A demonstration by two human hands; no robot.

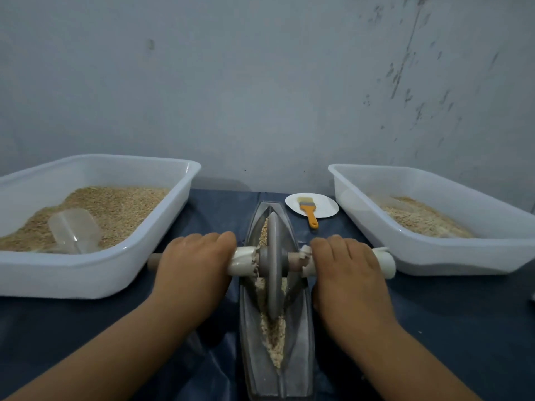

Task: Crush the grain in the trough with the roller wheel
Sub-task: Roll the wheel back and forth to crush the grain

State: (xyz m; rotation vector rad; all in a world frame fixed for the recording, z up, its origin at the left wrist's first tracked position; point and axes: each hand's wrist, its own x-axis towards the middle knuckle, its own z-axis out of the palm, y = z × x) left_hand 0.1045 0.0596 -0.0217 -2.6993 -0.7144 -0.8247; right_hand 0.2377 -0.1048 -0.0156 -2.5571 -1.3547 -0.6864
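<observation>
Left hand [192,264] and right hand [347,267] are resting on the axle [241,263] either side of the roller wheel [273,267], fingers curling over it. Wheel is standing upright mid-trough [252,328], with crushed grain [273,337] lying in the groove, between two tubs [95,273] on the surface [434,328].

Small hand-processing workroom: scuffed, stained pale plaster wall [289,82]; dark blue plastic-sheeted table [434,328]; two white plastic tubs [95,273] [434,259] of grain.
</observation>
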